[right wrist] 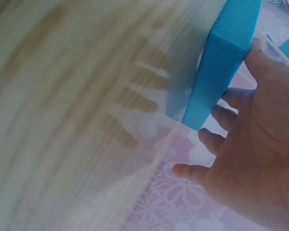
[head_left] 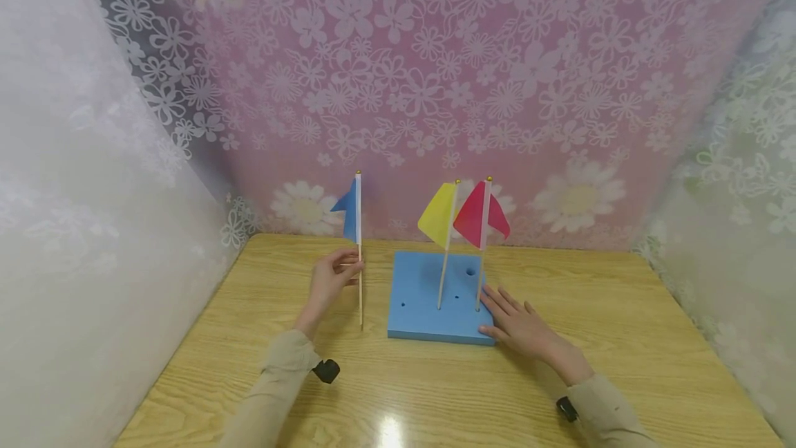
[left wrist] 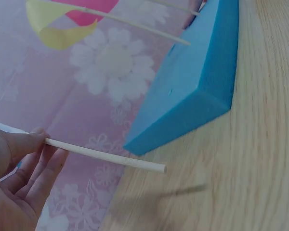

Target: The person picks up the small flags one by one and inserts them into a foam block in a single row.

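Observation:
My left hand (head_left: 329, 282) pinches the wooden stick (left wrist: 106, 156) of a small blue flag (head_left: 352, 213), held nearly upright left of a blue foam block (head_left: 413, 285). In the left wrist view the stick's lower end hangs over the table, apart from its shadow. On the block, a yellow flag (head_left: 437, 216) and a red flag (head_left: 470, 218) stand with their sticks in holes, the yellow one leaning slightly. My right hand (head_left: 525, 327) rests against the block's right edge, fingers spread, as the right wrist view also shows along the block's side (right wrist: 221, 62).
Bare holes show in the block, among them a small one (head_left: 403, 305) at left and a larger one (head_left: 470, 272) at back right. Wood-grain table (head_left: 398, 393) lies beneath. Flower-patterned cloth (head_left: 423, 88) rises behind the table, with pale coverings at both sides.

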Motion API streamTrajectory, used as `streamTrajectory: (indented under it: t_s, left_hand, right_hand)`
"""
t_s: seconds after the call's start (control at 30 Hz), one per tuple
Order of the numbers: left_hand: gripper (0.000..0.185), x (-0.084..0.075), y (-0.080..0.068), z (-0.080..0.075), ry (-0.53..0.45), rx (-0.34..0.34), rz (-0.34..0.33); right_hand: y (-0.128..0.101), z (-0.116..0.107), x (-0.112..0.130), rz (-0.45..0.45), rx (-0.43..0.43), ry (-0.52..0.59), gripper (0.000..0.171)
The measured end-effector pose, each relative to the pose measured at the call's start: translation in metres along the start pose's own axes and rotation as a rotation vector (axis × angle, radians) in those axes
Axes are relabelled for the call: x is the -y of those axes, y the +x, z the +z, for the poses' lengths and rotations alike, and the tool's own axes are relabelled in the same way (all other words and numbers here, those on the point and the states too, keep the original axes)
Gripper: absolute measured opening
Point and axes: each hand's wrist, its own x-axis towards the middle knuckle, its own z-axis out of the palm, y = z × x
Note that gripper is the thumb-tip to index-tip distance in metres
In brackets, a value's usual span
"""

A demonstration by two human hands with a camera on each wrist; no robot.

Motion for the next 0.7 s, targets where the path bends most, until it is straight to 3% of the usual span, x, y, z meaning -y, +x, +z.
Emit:
streamTrajectory:
  t_s: [0.37, 0.57, 0.7]
  left_hand:
    - [0.034, -0.012, 0.013, 0.041, -0.073, 0.02, 0.117]
    - [0.028, -0.015, 0.018, 0.059, -0.102, -0.024, 0.242]
    - [0.026, -0.013, 0.019, 0.069, -0.145, -0.053, 0.28]
  right_hand:
    - [0.001, 0.0, 0.0, -0.009, -0.003, -0.011, 0.07]
    - [0.001, -0.005, 0.003, 0.028, 0.027, -0.004, 0.069]
    - [0.0, -0.007, 0.005, 0.031, 0.027, -0.008, 0.069]
